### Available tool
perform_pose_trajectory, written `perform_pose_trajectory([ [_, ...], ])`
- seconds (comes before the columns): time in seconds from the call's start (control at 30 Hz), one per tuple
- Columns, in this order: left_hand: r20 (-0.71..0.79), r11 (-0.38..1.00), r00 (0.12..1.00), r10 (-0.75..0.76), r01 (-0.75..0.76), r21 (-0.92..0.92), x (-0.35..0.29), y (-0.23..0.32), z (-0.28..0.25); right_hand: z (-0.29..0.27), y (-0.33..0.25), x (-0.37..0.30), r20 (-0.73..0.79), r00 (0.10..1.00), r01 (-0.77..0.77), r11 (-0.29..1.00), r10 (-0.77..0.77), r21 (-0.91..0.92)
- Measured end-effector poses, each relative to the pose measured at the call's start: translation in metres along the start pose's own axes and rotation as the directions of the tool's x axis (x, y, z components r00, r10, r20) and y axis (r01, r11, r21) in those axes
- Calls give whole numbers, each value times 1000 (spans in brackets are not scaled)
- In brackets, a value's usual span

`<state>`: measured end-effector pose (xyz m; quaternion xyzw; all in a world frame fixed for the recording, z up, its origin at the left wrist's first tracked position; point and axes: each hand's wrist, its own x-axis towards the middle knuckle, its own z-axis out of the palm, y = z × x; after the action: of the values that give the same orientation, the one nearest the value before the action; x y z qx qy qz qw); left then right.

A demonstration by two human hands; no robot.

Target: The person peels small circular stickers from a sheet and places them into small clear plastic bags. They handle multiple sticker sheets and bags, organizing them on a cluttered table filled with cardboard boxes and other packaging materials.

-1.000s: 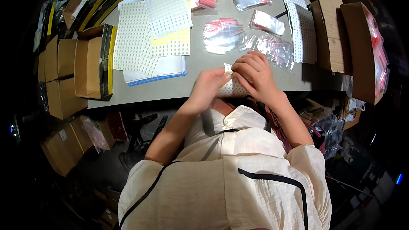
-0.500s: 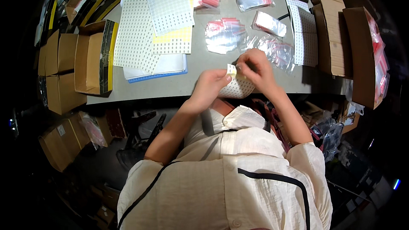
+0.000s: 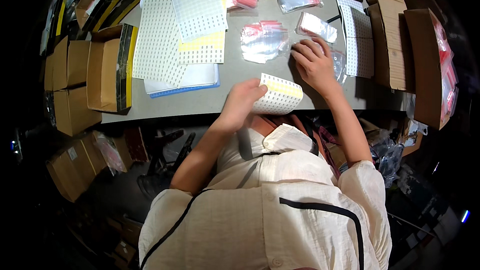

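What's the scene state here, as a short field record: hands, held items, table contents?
left hand: holds curled white sticker sheet with a yellow strip
right hand: reaching onto clear plastic zip bags on grey tabletop
table centre: pile of clear red-edged bags
table left: stack of flat white dotted label sheets
sides: brown cardboard boxes

Packing workshop | grey worktable | brown cardboard cartons | white label sheets | clear red-sealed zip bags

Left hand curled shut in a pinch grip, forearm bent inward. Right hand reached forward, fingers spread loosely, palm down, arm extended.
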<state>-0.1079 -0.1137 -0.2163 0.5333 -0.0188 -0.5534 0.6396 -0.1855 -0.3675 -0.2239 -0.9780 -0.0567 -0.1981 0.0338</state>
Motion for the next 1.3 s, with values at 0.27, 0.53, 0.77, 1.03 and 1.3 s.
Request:
perform_pose_trajectory([
  [0.27,34,998,997,68,-68,-1,1,5,5,-47,-56,-2,103,983,-182,897,153,403],
  [0.53,193,975,971,140,-170,145,1,5,-1,-48,-81,9,60,992,-125,879,110,461],
  [0.77,144,932,972,188,-223,287,3,-1,0,-35,-67,6,90,972,-226,751,218,620],
  [1.03,97,973,989,115,-132,190,4,-5,-4,2,-24,15,95,810,-514,623,578,589],
  [1.3,91,1000,996,0,0,3,1,2,-2,34,-3,38,-72,994,-74,990,84,121],
])
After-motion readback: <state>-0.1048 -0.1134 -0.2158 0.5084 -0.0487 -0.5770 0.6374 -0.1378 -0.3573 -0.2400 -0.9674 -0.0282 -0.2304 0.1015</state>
